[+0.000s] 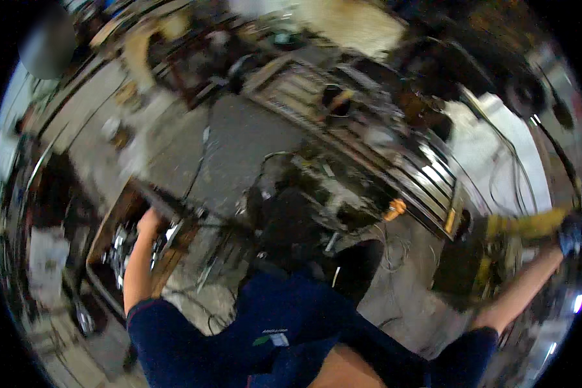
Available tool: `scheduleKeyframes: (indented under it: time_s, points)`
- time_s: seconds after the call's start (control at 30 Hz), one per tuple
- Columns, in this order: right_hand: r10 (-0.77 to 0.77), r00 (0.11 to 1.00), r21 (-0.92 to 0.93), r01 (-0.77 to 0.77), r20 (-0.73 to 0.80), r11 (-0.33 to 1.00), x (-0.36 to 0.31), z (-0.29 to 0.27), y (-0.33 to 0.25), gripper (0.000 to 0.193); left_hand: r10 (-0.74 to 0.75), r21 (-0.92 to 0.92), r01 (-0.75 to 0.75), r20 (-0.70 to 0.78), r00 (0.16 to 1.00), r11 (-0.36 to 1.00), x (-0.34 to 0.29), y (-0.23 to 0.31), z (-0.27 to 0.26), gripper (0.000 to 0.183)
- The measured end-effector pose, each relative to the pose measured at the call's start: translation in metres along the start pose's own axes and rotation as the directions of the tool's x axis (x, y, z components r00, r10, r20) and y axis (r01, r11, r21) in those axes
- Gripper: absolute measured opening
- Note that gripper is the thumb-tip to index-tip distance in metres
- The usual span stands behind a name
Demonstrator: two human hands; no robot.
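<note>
At the left, my left hand is at the dark front edge of a drawer with wooden sides. Its fingers look curled over that edge, though blur softens them. Shiny metal parts or tools lie in the drawer beside my forearm. My right arm stretches out to the far right. There my right hand is dark and blurred near the picture's rim, with a patch of blue on it. Close to it is a yellow, worn machine part. Whether that hand touches or holds anything is hidden.
Ahead stands a slatted metal frame carrying a dark cup-like container. An orange object is at its near edge. Dark machinery sits before my knees. Cables trail over the floor. A white sheet stands at the right.
</note>
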State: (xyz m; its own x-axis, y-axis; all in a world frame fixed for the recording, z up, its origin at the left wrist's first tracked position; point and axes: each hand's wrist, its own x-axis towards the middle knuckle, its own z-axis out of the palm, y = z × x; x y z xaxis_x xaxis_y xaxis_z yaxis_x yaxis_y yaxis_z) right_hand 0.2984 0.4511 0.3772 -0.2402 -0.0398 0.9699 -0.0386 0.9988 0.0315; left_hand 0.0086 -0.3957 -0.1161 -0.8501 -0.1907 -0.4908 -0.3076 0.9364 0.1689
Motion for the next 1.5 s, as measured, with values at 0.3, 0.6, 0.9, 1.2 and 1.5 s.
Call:
scheduleKeyframes:
  time_s: [0.3, 0.6, 0.9, 1.2, 1.5]
  points:
    - [0.288, 0.953, -0.077, -0.296, -0.095, 0.952, -0.127, 0.039, -0.112, 0.044, 0.052, -0.003, -0.054, -0.188, 0.981, 0.999, -0.005, 0.021, 0.01, 0.046]
    - [0.773, -0.083, -0.146, -0.989, 0.629, 0.012, -0.403, 0.139, -0.166, 0.041, -0.13, -0.451, 0.12, 0.009, 0.992, 0.884, 0.05, -0.038, 0.024, 0.044]
    - [0.669, -0.176, -0.15, -0.984, 0.722, -0.097, -0.491, 0.238, -0.164, 0.034, -0.185, -0.968, -0.096, -0.052, 0.981, -0.234, -0.001, -0.043, -0.044, 0.018]
    - [0.899, 0.182, 0.22, -0.97, 0.397, 0.099, -0.359, 0.176, -0.203, 0.042, 0.372, -0.912, -0.237, -0.359, 0.856, -0.335, -0.046, 0.127, -0.114, 0.035]
    - [0.613, 0.08, -0.563, -0.317, 0.786, 0.763, -0.241, 0.18, -0.2, 0.062, 0.595, -0.958, -0.28, -0.261, 0.76, -0.063, -0.077, 0.28, -0.08, 0.023]
